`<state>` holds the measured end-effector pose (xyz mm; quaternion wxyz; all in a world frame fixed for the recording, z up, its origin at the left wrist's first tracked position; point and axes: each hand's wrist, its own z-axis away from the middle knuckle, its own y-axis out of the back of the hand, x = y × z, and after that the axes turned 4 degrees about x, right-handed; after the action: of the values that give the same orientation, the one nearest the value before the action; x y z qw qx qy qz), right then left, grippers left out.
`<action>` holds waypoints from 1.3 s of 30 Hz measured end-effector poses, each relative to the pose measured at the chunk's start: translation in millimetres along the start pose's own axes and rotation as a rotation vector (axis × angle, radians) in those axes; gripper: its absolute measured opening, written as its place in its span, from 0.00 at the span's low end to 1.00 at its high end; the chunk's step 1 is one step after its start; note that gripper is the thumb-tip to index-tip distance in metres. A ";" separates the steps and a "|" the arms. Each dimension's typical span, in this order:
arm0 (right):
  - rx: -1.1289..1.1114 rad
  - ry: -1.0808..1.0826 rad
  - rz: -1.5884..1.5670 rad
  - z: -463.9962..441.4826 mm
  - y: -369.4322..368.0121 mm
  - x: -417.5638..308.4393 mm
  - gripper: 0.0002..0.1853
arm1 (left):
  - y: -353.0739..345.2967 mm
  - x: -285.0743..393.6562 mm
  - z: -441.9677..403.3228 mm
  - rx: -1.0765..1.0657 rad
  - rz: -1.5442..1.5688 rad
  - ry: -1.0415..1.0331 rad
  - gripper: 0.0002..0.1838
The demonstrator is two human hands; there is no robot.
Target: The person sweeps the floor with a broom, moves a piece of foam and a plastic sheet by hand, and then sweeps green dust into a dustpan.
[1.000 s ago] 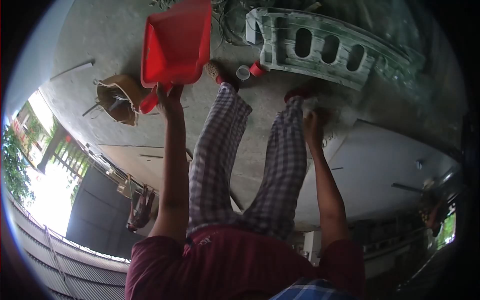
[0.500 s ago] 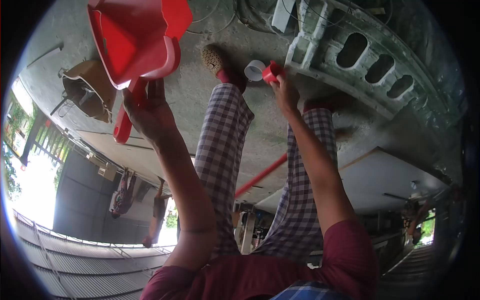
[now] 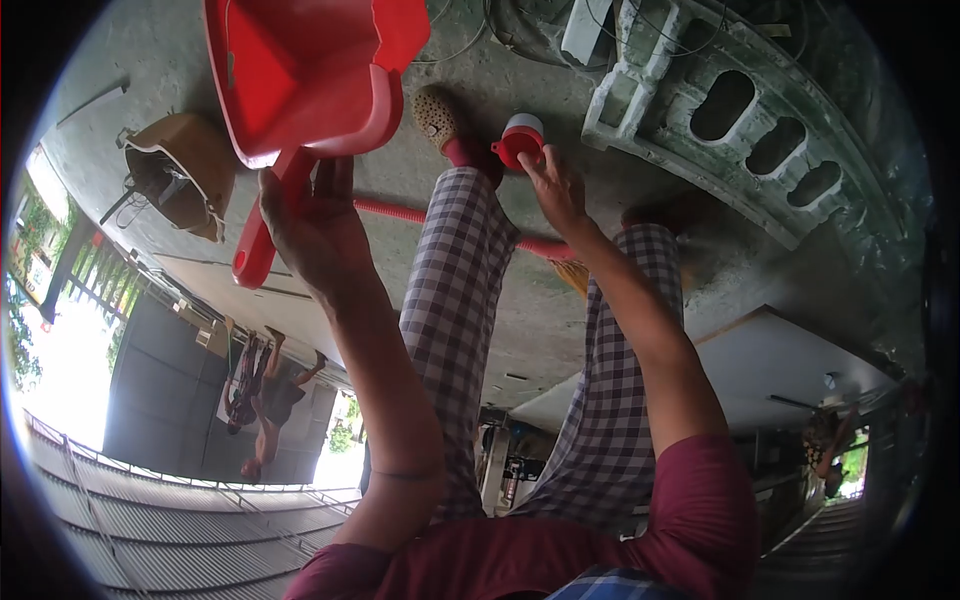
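My left hand (image 3: pixel 318 225), palm up, is closed around the handle of a red dustpan (image 3: pixel 310 75) with a jagged edge. The dustpan is raised above the floor at the upper left. Between my feet, a small red cup (image 3: pixel 519 148) overlaps a white cup (image 3: pixel 524 123); whether it sits inside cannot be made out. The fingers of my right hand (image 3: pixel 556 185) pinch the red cup's near rim. Behind my legs lies a ribbed red handle (image 3: pixel 390 210), with yellowish bristles (image 3: pixel 573 275) near its right end.
A brown broken container (image 3: pixel 180 175) lies left. A pale frame with oval holes (image 3: pixel 720 105) stands at the upper right, near loose wires. A large flat panel (image 3: pixel 790 350) is at the right. Two people (image 3: pixel 270 400) are in the left background, another person (image 3: pixel 825 445) at the right.
My right hand first reached down to the red cup and gripped it, then moved it left against the white cup. The dustpan moved left and nearer, then slightly right. The ribbed handle and bristles now show.
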<state>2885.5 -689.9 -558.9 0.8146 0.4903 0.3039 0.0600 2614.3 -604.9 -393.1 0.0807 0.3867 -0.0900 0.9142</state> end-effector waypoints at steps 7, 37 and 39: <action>-0.006 -0.918 -0.470 -12.8 -29.7 53.9 0.23 | -5.4 -47.9 20.1 -0.035 -0.332 -0.119 0.19; 1.562 -1.420 -1.369 506.4 535.3 879.7 0.23 | -220.5 -283.4 343.9 -0.439 -0.619 -0.164 0.30; 1.391 -1.305 -1.520 566.0 549.0 933.7 0.22 | -235.5 -284.4 365.6 -0.570 -0.713 -0.216 0.32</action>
<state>4063.4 -470.7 -318.3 0.2056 0.4574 0.0143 -0.8650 3114.3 -481.5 -323.9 0.4829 0.4488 -0.2068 0.7229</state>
